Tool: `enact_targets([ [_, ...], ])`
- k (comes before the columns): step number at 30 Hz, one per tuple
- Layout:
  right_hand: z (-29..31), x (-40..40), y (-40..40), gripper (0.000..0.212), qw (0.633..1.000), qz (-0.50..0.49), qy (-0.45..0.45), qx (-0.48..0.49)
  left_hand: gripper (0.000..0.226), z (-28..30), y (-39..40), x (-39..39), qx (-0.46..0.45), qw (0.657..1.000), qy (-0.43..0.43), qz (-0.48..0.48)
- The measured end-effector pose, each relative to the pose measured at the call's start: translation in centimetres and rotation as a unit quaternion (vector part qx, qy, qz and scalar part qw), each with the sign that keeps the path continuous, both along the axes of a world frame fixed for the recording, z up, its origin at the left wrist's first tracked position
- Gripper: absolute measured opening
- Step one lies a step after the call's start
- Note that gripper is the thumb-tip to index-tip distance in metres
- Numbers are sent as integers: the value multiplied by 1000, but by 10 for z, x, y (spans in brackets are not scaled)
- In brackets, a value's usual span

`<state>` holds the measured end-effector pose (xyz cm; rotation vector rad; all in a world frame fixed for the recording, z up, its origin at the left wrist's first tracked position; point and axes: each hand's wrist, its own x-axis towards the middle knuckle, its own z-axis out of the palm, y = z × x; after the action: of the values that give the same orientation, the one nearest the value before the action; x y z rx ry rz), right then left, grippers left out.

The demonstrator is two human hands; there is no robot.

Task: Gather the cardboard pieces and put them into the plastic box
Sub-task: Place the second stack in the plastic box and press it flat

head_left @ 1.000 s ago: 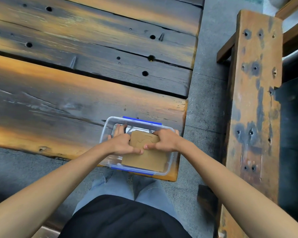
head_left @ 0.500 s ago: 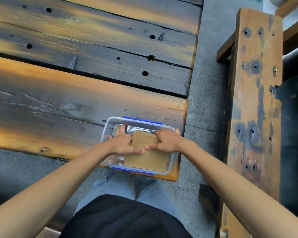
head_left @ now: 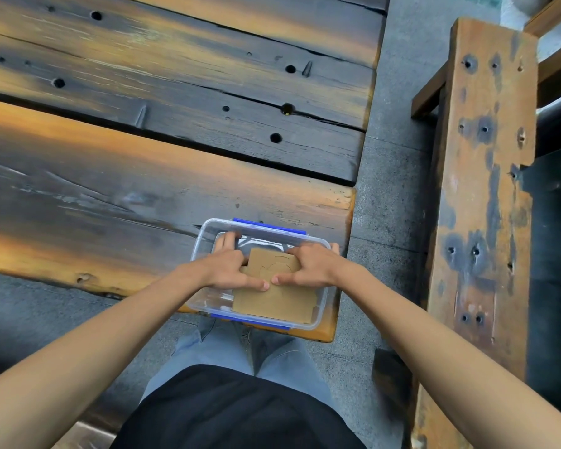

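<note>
Fingers (head_left: 230,242) of two hands, one box (head_left: 197,251)

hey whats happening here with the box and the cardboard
A person is standing at the near corner of a dark wooden table, holding a stack of cardboard pieces with both hands. The left hand and right hand grip it from either side, thumbs on top, with the stack set into a clear plastic box with blue clips. No other loose cardboard shows on the table.
</note>
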<state>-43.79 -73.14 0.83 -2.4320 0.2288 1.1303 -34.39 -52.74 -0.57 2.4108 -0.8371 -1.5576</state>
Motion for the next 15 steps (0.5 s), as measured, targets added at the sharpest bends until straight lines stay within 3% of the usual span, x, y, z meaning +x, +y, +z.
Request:
enact_targets([
  [9, 1, 1, 0, 77, 1000, 2, 2, 1, 44, 7, -1, 2, -2, 1000, 4, -20],
  [12, 4, 1, 0, 86, 1000, -12, 9, 12, 37, 10, 1, 0, -15, 1000, -5, -19],
  [13, 6, 1, 0, 91, 1000, -20, 11, 12, 38, 12, 2, -1, -18, 1000, -9, -19],
  [15, 11, 1, 1, 96, 1000, -26, 14, 9, 61, 16, 5, -3, -20, 999, -14, -25],
])
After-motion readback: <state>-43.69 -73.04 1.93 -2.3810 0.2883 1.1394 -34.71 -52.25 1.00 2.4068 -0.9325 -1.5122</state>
